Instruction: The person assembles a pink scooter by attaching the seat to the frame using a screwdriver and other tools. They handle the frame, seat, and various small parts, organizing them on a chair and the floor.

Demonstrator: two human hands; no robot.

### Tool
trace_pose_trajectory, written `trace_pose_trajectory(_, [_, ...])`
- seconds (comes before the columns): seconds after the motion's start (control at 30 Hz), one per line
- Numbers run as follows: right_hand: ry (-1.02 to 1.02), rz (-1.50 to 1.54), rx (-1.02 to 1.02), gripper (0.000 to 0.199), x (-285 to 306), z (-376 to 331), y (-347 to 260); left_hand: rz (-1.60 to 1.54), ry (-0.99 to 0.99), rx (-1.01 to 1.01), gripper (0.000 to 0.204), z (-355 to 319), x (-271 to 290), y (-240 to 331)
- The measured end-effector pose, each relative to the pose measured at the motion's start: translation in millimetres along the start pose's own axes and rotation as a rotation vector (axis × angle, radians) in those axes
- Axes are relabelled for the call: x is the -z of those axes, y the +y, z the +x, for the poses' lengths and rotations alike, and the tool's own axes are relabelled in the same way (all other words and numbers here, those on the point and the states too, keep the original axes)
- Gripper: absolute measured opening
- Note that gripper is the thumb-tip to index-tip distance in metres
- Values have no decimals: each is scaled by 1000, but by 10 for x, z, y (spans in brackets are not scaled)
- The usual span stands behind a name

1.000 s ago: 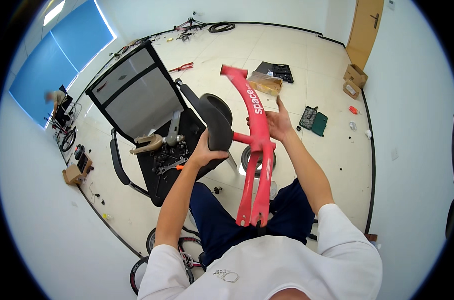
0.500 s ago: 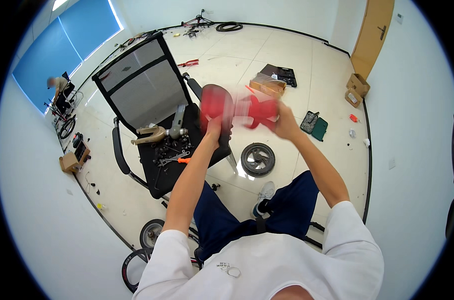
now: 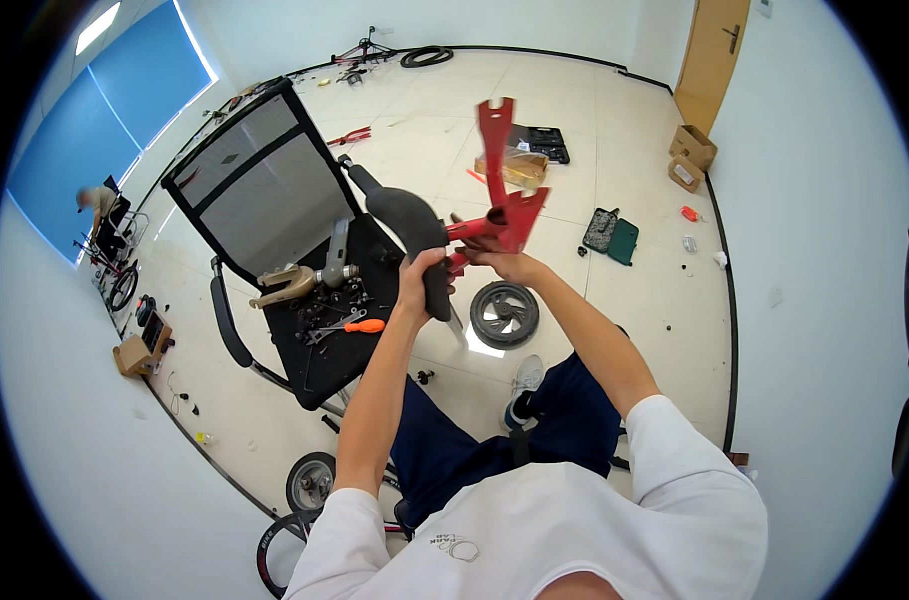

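Observation:
In front of me, above the chair's edge, I hold a black, curved, saddle-like part (image 3: 410, 222) and a red metal frame piece (image 3: 512, 222). My left hand (image 3: 420, 284) is closed round the lower end of the black part. My right hand (image 3: 511, 266) grips the frame piece from below; some of its fingers are hidden. The frame piece has a short open tube, a notched plate and a long flat arm with a forked tip pointing up. Its tubes meet the black part, but I cannot tell whether the two are joined.
Left of my hands, a black mesh chair (image 3: 257, 184) carries a beige fork (image 3: 287, 284), loose small parts and an orange-handled screwdriver (image 3: 366, 326). On the floor lie a wheel (image 3: 504, 315), a green case (image 3: 622, 242) and cardboard boxes (image 3: 692, 147). Another person (image 3: 102, 209) sits far left.
The held parts have turned: the black side now faces me and the red forked arm points up. My right hand has moved left and down, closer to my left hand.

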State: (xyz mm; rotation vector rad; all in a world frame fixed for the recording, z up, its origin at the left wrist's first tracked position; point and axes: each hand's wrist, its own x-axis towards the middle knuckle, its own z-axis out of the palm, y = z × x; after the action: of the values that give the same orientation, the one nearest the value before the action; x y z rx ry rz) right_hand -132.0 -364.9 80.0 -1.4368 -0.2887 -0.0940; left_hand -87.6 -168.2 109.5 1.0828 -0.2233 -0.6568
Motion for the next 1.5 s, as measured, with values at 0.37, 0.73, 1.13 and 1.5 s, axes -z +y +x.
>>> trace_pose_trajectory(0.37, [254, 976, -329, 68, 76, -736, 5, 288, -229, -232, 65, -227, 17, -149])
trace_pose_trajectory(0.73, [278, 304, -138, 51, 508, -521, -519, 149, -149, 149, 51, -179, 129, -352])
trace_pose_trajectory(1.13, [305, -144, 83, 58, 463, -543, -806, 374, -31, 306, 51, 48, -187, 242])
trace_pose_trajectory(1.5, [3, -1635, 525, 52, 433, -440, -505, 148, 69, 58, 39, 615, -216, 370])
